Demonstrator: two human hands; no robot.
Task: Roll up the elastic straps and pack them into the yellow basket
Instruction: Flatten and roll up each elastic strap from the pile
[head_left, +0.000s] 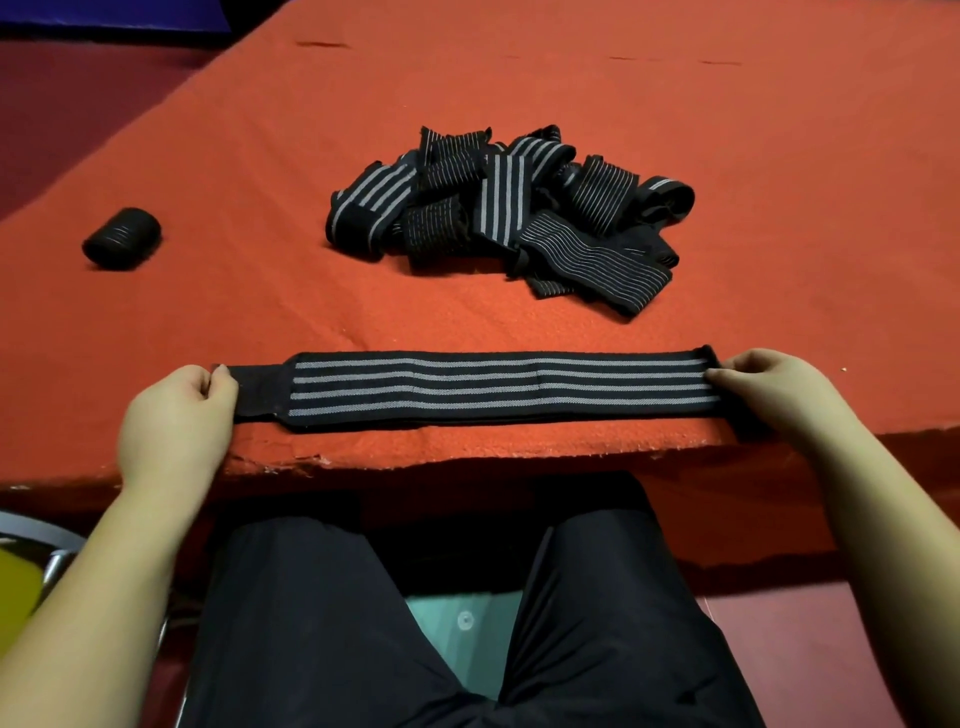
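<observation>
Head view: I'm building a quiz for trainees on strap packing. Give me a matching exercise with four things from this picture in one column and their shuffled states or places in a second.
Things:
1. flat black strap with grey stripes
2. rolled-up black strap
3. loose pile of black striped straps
4. left hand

States:
A. heaped in the middle of the red cloth
B. stretched along the near edge
C. lies alone, far left
D. pinches the strap's plain black end

Pairs: 1-B, 2-C, 3-A, 4-D

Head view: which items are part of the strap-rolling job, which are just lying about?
Job: flat strap, held by left hand and right hand; strap pile; rolled strap.
Lying about: red cloth; metal chair frame.
</observation>
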